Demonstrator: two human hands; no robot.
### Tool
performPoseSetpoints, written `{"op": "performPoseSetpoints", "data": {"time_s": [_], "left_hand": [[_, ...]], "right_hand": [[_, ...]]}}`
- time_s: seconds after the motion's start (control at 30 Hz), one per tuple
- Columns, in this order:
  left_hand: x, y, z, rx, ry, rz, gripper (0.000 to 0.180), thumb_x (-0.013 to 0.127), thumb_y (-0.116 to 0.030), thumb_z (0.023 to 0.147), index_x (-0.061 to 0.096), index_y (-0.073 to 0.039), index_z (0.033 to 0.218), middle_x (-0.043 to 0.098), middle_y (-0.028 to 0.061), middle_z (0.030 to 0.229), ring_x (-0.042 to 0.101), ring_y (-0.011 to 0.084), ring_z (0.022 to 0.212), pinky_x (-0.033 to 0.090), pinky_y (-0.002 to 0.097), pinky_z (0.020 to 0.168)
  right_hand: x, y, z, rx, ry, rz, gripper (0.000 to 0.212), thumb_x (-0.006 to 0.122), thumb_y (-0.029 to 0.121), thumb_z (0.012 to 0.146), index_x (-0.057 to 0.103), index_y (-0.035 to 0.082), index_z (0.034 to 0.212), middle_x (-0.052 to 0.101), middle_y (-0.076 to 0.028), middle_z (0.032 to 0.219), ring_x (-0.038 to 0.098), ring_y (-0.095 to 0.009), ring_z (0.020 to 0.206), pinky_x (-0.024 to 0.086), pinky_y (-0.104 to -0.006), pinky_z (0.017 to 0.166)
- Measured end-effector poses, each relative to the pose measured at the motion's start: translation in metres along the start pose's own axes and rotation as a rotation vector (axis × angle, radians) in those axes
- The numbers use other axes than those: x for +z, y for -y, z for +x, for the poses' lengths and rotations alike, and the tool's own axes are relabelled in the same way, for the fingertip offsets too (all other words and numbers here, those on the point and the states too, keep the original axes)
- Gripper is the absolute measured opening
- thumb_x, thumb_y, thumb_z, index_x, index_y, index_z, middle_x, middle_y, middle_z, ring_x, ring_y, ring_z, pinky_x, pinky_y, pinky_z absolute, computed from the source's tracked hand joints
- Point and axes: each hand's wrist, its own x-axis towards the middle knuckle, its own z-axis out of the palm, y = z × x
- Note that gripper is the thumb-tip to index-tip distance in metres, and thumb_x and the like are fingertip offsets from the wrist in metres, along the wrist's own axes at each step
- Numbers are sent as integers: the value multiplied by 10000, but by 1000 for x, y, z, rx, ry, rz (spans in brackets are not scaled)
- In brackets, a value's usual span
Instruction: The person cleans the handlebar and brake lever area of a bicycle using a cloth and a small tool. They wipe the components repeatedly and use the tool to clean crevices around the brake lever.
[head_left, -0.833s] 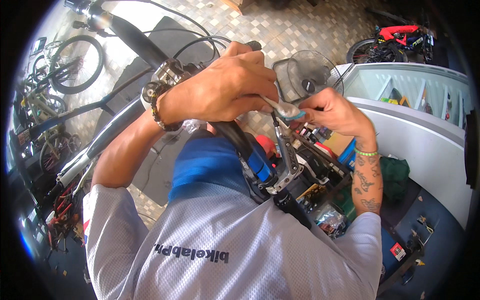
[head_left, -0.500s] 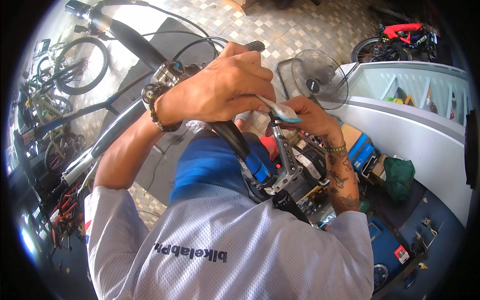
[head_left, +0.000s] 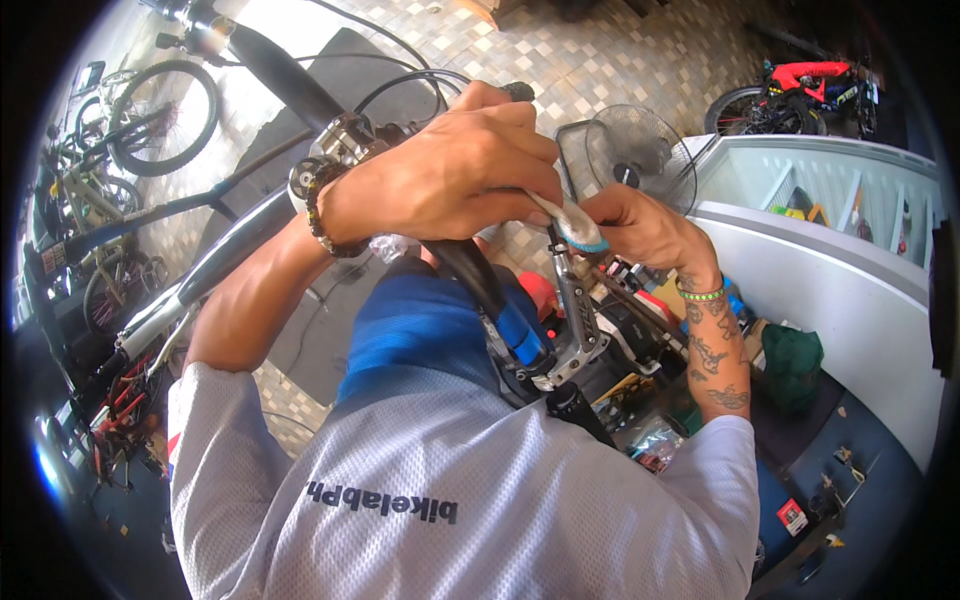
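My left hand (head_left: 450, 165) is closed, its thumb and fingers pinching a whitish rag (head_left: 577, 226) with a blue edge. Close by on the right, my right hand (head_left: 650, 230) has its fingers curled at the rag's other end; its fingertips are partly hidden. The rag is drawn between both hands, over the tip of a silver brake lever (head_left: 575, 305). Below my left hand runs a black bicycle handlebar (head_left: 465, 270) with a blue band near the lever clamp. A silver stem clamp (head_left: 347, 138) shows beyond my left wrist.
A silver frame tube (head_left: 225, 250) slants to the left. A standing fan (head_left: 640, 160) and a white chest freezer (head_left: 800, 240) are at the right. Parked bicycles (head_left: 165, 115) line the left. Boxes, tools and a green bag (head_left: 793, 365) crowd the lower right.
My right hand and forearm have shifted slightly to the right. The rag's blue-edged end has moved a little right and down, while my left hand still pinches it.
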Motion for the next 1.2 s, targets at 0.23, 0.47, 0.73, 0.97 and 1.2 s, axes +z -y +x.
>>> {"op": "performPoseSetpoints", "data": {"time_s": [0.23,0.47,0.73,0.97,1.2], "left_hand": [[5,3,-2,55,-56,19,205,788,-247,942,821,-82,1060,663,23,969,566,258,979,374,452,1025],[7,2,-4,21,-95,75,127,793,-253,968,830,-163,1048,706,-46,973,620,222,1064,403,439,1031],[5,3,-3,10,-74,56,151,795,-250,954,829,-148,1060,697,-31,982,601,229,1027,397,438,1028],[1,0,-1,-22,-101,39,147,838,-200,919,847,-148,1056,728,-23,1021,624,221,1097,405,452,1105],[-5,-1,0,-65,-232,12,183,836,-109,902,854,-122,1084,760,47,1103,676,275,1139,399,507,1202]], "right_hand": [[-10,14,-6,54,0,-224,306,687,267,1073,769,-22,1015,659,-79,718,576,-112,689,502,-371,663],[-9,81,-14,204,-13,-525,332,642,270,1052,758,-17,932,697,-176,718,681,-323,643,521,-446,653],[20,107,-27,173,-237,-826,317,655,233,1011,690,-25,830,629,-247,696,637,-491,692,520,-533,688],[-1,87,-38,184,-243,-592,287,706,265,1024,839,13,1002,641,-170,638,642,-266,580,486,-419,614],[0,0,-26,178,-182,-32,355,770,381,1088,854,50,1186,630,33,732,554,-68,682,449,-282,636]]}}
